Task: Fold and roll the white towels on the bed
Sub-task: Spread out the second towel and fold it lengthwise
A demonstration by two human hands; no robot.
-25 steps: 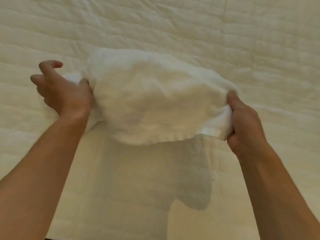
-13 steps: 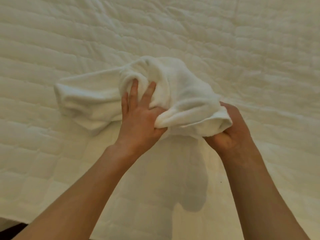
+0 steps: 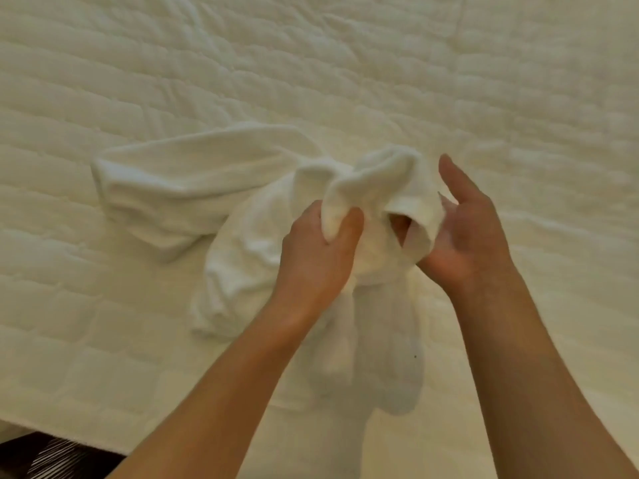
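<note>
Clerk: Item one, towel (image 3: 214,188), white. Location to be entered.

Checker: It is entered as lying on the bed (image 3: 484,81), toward the near edge. Only one towel is shown.

Clerk: Condition and progress?

Checker: No neat fold is recorded, and no roll. One part is doubled into a flat band; the rest is bunched in a heap at the hands. Progress is judged early: the cloth would have to be spread and squared, folded, then rolled. Any other towels are unaccounted for.

Clerk: Axis and heading?

Checker: The band's long axis is laid nearly parallel to the near edge, climbing slightly toward the far edge as it runs right. Its free end is pointed toward the left edge; the other end is lost in the heap. No single axis can be given for the heap.

Clerk: Hands?

Checker: Left hand (image 3: 314,250): fingers and thumb are curled round a raised tuft of towel. Right hand (image 3: 463,236): the palm is turned inward against a hem, fingers held wide and nearly straight. The thumb is hidden by the fold, so no grip is entered.
</note>
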